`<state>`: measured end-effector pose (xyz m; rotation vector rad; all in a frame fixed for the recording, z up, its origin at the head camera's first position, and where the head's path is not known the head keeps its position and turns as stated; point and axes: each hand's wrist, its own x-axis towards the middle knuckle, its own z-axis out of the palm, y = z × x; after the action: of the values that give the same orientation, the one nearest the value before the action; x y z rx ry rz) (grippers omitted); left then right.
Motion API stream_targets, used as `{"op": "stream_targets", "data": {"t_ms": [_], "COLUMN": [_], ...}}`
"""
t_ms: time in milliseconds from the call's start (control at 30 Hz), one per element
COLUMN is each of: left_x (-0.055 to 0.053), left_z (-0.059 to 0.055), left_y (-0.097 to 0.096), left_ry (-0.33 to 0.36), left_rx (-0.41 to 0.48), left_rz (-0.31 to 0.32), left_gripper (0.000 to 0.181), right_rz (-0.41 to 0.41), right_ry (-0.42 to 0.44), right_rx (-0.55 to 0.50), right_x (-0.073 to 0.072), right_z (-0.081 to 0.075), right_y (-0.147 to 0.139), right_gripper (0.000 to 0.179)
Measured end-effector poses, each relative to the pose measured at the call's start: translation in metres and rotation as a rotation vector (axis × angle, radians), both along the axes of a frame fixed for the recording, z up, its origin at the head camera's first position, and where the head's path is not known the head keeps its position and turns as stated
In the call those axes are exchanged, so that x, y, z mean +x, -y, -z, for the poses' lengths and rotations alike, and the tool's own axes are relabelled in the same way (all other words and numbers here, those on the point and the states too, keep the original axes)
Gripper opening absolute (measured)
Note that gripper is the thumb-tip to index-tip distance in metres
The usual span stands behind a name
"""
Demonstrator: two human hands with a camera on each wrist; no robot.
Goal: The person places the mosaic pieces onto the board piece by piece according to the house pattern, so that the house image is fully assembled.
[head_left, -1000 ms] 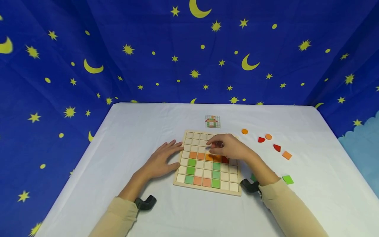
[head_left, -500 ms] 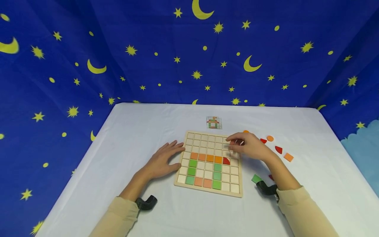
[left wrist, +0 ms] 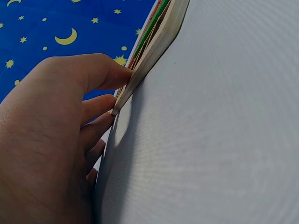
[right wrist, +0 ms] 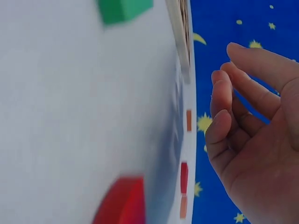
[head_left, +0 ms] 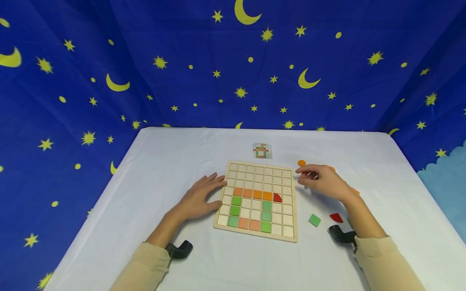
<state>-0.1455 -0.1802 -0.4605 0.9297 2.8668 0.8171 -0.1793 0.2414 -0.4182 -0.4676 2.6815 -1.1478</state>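
A wooden grid board [head_left: 259, 178] lies flat on the table, holding green squares [head_left: 235, 210], orange squares [head_left: 257, 195] and one red quarter-circle tile [head_left: 277, 198]. My left hand [head_left: 199, 197] rests beside it, and the left wrist view shows thumb and fingertips touching the board's edge [left wrist: 159, 42]. Just right of the board, my right hand [head_left: 325, 181] is above the table. In the right wrist view that hand [right wrist: 261, 154] has loosely bent fingers, thumb apart, and nothing between them.
Loose tiles lie right of the board: an orange disc [head_left: 301, 163], a green square [head_left: 314, 220] and a red quarter-circle [head_left: 336, 218]. Others are partly hidden by the right hand and forearm. A small pattern card [head_left: 262, 150] lies behind the board. A starry blue cloth [head_left: 204, 81] hangs behind.
My right hand has moved right, from over the board to beyond its right edge, uncovering the red quarter-circle tile in the grid. The left hand has stayed in place.
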Motion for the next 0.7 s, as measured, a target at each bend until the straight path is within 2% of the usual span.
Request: {"op": "stream_targets", "data": {"t_ms": [333,533,700], "left_x": [0.001,0.001,0.000], "left_z": [0.000,0.001,0.001], "left_y": [0.000,0.000,-0.001], "left_ry": [-0.004,0.001,-0.001], "left_rx": [0.000,0.009,0.008], "left_rz": [-0.001,0.000,0.004], "left_gripper": [0.060,0.059,0.059], "right_rz": [0.095,0.142,0.183], "right_ry": [-0.059,-0.045,-0.063], "right_rx": [0.077,0.089,0.148], "right_x": [0.001,0.002,0.003], "right_z": [0.007,0.007,0.007], "right_y": [-0.030,-0.045,-0.055], "right_gripper": [0.036,0.040,0.043]}}
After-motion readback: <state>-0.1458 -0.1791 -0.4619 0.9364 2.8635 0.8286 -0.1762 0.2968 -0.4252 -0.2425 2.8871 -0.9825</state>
